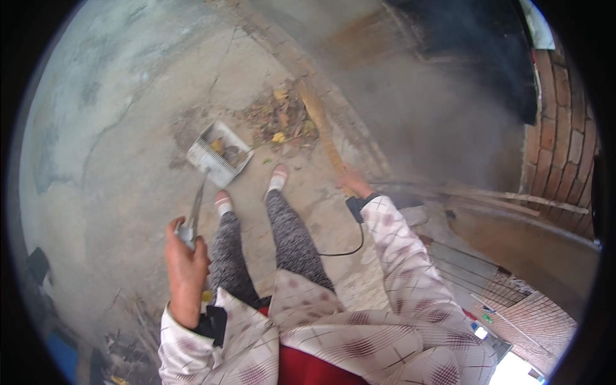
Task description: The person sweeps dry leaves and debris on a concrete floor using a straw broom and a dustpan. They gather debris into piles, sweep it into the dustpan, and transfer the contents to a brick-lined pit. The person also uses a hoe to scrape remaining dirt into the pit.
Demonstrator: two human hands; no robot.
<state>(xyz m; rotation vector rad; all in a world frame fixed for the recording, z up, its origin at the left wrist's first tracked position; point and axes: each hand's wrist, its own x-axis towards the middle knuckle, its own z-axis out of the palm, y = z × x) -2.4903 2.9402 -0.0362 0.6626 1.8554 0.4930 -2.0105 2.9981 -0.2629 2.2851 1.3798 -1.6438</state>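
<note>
My left hand [186,269] grips the upper end of a dustpan's long handle [196,207]. The white plastic dustpan [211,166] rests on the concrete ground ahead of my feet, with some leaves and debris inside. My right hand [354,180] is closed around a straw broom [320,118]. The broom's far end touches the right edge of a pile of dry leaves [279,118], some of them yellow. The pile lies beyond the dustpan and to its right. A dark strap or device with a black cable is at my right wrist.
A low brick edging [308,72] runs diagonally beyond the leaves. Smoke or haze hangs over the area at the upper right, beside a brick wall [558,130]. Long sticks [519,197] lie at the right. Twigs and debris [125,346] are at the lower left.
</note>
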